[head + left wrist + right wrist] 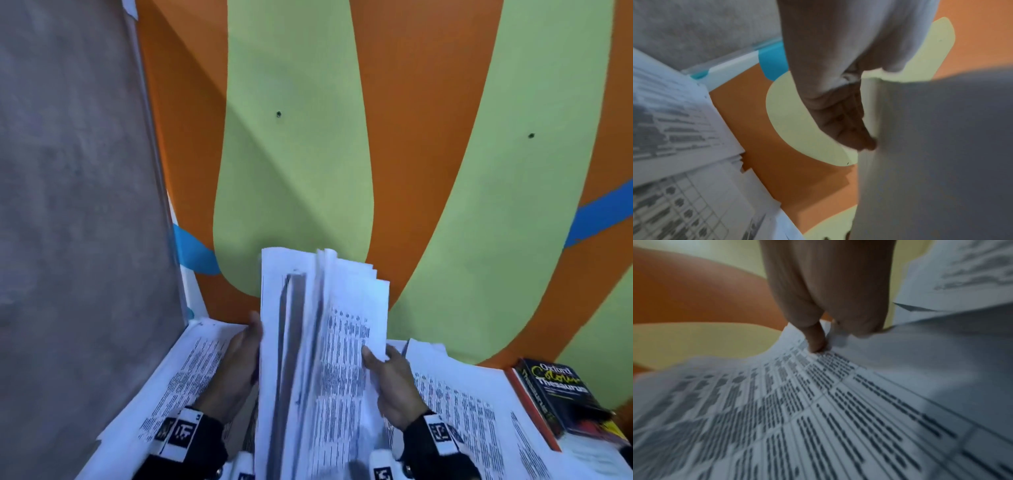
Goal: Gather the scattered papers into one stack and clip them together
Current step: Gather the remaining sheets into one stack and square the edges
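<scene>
The stack (318, 342) stands upright at 6 o'clock, top edges ragged. The right hand (394, 387) pinches its right side; the left hand (239, 363) presses flat against its left edge. Loose sheets (191, 370) lie at 8 and 4 o'clock; gathering seems half done, no clip visible.

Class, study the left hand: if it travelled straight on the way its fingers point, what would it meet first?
Probably the painted wall. The left hand lies flat along the side of the paper stack, so it would slide past the sheets; nothing else shows in between, though depth is unclear.
</scene>
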Available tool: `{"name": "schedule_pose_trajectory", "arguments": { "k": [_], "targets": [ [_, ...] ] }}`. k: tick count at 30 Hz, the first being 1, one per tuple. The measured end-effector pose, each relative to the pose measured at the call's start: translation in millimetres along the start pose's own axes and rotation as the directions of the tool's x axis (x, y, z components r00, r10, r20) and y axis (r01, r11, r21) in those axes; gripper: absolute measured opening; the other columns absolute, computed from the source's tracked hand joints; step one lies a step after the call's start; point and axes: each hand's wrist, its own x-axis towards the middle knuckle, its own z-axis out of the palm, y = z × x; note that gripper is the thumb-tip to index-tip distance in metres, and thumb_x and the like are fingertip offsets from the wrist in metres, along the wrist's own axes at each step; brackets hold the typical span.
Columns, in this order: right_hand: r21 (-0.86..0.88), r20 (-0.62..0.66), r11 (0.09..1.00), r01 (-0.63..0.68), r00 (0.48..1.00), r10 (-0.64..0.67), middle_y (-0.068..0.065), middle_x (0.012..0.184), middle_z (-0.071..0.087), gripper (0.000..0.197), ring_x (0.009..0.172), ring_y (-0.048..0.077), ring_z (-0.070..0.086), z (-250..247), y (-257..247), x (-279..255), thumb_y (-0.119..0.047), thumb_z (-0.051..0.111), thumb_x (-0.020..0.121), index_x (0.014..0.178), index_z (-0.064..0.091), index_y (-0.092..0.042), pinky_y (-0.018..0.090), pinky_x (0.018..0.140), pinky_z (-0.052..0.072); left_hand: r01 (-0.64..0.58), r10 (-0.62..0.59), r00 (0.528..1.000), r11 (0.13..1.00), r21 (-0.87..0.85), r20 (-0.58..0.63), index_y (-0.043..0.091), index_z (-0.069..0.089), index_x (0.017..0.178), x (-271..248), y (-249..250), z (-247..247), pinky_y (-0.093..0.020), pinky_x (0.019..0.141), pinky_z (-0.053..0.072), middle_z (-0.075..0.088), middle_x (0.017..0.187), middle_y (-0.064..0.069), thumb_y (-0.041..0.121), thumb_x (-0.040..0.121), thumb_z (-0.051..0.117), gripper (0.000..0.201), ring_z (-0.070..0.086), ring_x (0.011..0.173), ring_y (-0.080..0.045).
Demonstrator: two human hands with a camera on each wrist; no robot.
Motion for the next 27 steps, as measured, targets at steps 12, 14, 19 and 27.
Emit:
{"name": "schedule_pose_trajectory", "arguments": {
  "k": [12,14,19,27],
  "targets": [
    [-0.244,0.025,0.807,0.538,0.835,-0.550,-0.001,0.115,0.065,0.055,0.103,0.009,0.065,-3,-71,-27,0.000,0.070,0.080,0.126,0.044,-0.012,0.018,0.080,0.054,-0.246,0.297,0.945,0.923,0.297,-0.140,0.014,0.064,0.099,12,3,24,-0.008,0.065,0.049,0.075,0.085,0.014,0.013,0.070,0.082,0.034,0.069,0.082,-0.003],
    [-0.282,0.023,0.824,0.491,0.862,-0.506,0.002,0.121,0.063,0.063,0.106,0.011,0.065,-9,-65,-25,0.006,0.068,0.080,0.132,0.037,-0.014,0.025,0.088,0.054,-0.220,0.261,0.956,0.938,0.266,-0.131,0.012,0.061,0.105,15,-9,25,-0.008,0.067,0.049,0.074,0.089,0.013,0.013,0.065,0.084,0.046,0.068,0.085,-0.002],
    [-0.421,-0.034,0.732,0.536,0.797,-0.603,0.010,0.106,0.062,0.047,0.098,0.021,0.060,-3,-60,-29,0.005,0.054,0.089,0.113,0.045,-0.035,0.045,0.089,0.049,-0.206,0.253,0.949,0.950,0.235,-0.189,0.005,0.069,0.075,17,-16,30,-0.022,0.054,0.051,0.072,0.065,0.003,0.034,0.060,0.088,0.038,0.068,0.061,-0.012],
    [-0.396,0.061,0.740,0.544,0.820,-0.570,-0.010,0.130,0.049,0.061,0.118,-0.008,0.047,1,-75,-30,-0.001,0.061,0.088,0.138,0.031,-0.019,0.018,0.097,0.046,-0.229,0.264,0.955,0.946,0.231,-0.136,0.016,0.067,0.091,18,-3,33,-0.025,0.069,0.058,0.076,0.082,0.003,0.028,0.063,0.087,0.036,0.071,0.074,-0.004]
  ]
}}
